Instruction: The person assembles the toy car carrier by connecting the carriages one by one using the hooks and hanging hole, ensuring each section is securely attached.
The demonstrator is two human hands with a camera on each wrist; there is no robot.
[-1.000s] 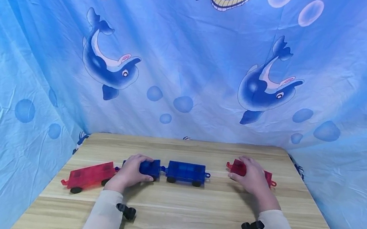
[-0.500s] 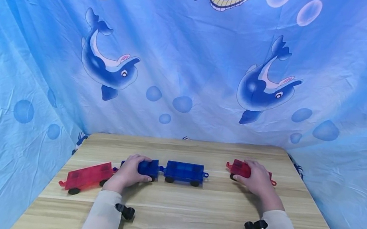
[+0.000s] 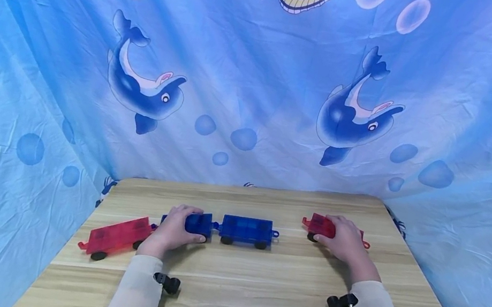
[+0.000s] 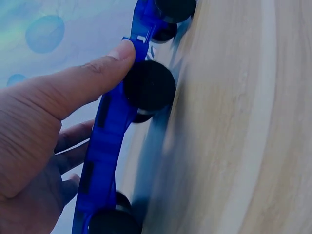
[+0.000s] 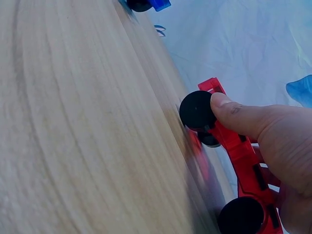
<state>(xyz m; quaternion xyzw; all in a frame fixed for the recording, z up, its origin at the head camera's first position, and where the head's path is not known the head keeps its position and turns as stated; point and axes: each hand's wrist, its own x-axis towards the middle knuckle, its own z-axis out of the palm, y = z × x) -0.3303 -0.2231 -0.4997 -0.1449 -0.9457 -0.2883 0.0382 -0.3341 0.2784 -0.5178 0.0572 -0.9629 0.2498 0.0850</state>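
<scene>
My left hand (image 3: 171,232) grips a blue toy train wagon (image 3: 199,224) from above, its thumb along the near side by the coupling in the left wrist view. Hooked to that wagon's right end is a second blue wagon (image 3: 246,229), with a ring at its free right end. At the left end sits a red wagon (image 3: 119,235), angled toward the front. Farther right, my right hand (image 3: 345,242) holds another red wagon (image 3: 323,225), thumb beside a black wheel (image 5: 197,110) in the right wrist view. A gap separates its hook from the blue wagon's ring.
All the wagons are on a light wooden table (image 3: 247,295). Blue cloth with dolphins and bubbles (image 3: 255,95) hangs behind the table and at both sides. Black wrist cameras (image 3: 168,283) sit on both sleeves.
My right hand has shifted slightly right and down on its red wagon, uncovering a front wheel. The left hand and the other wagons stay nearly as they were.
</scene>
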